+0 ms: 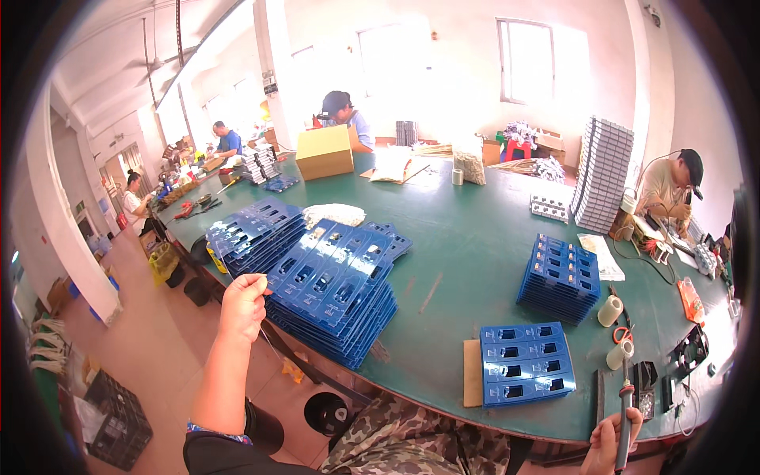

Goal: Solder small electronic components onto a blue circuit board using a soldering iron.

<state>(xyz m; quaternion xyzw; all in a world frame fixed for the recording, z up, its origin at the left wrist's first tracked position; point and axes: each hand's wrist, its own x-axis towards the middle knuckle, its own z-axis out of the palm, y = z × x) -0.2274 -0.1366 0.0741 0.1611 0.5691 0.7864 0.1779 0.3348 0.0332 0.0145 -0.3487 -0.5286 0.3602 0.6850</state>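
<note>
My left hand (244, 305) is closed in a pinch at the left corner of a tall stack of blue circuit boards (324, 273). Whatever is between its fingertips is too small or hidden to tell. At the lower right, my right hand (608, 445) grips a soldering iron (625, 416) by its dark handle, metal end pointing up toward a pale spool (619, 355). Between the hands, a blue board panel (526, 366) with rectangular openings lies partly over a piece of brown cardboard (473, 372) near the front edge.
More blue panels are stacked at the left (257, 229) and right (559, 279) of the green table (443, 237). Orange-handled scissors (623, 331), another spool (609, 311) and a black tray (645, 388) lie at the right. A co-worker (673, 186) sits beyond; a cardboard box (324, 152) stands far back.
</note>
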